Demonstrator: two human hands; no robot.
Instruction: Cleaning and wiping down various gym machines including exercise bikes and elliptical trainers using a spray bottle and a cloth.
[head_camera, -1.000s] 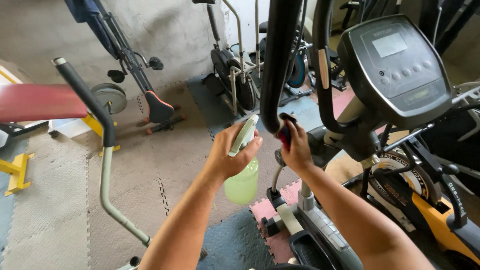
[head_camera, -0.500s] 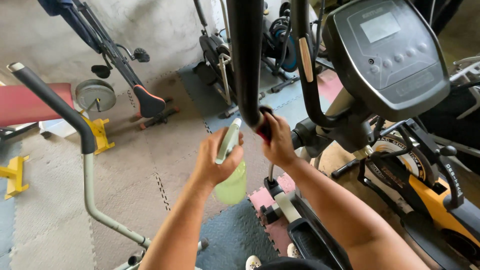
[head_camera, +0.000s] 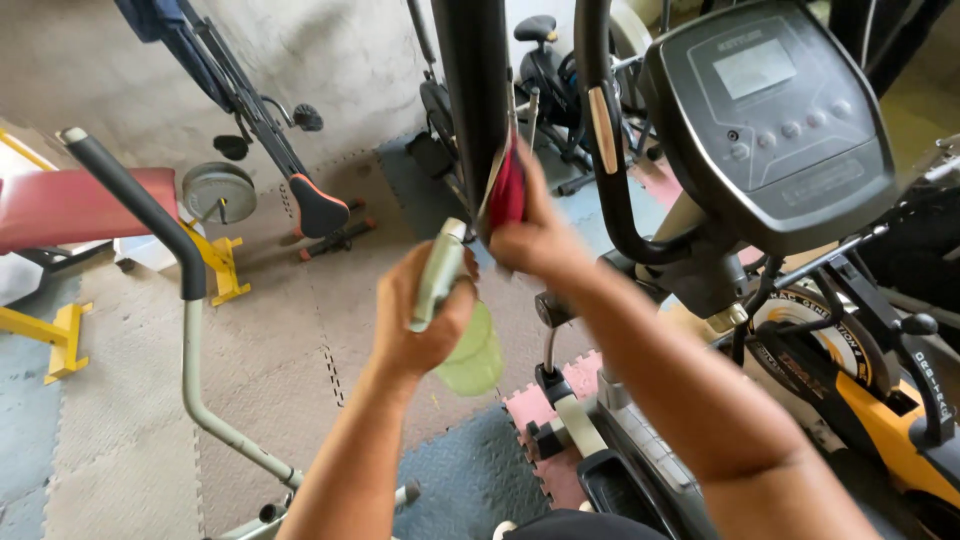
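A: L hand (head_camera: 420, 315)?
B: Fist clamped on green spray bottle (head_camera: 455, 320) — held mid-air.
A: R hand (head_camera: 535, 240)?
B: Fingers pinch red cloth (head_camera: 507, 190) against black handlebar (head_camera: 475, 100) — beside console (head_camera: 780, 110).

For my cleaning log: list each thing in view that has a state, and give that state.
left hand: gripping spray bottle
spray bottle: upright, pale green liquid inside
right hand: pressing red cloth to handlebar
red cloth: bunched against handlebar
black handlebar: upright
console screen: blank
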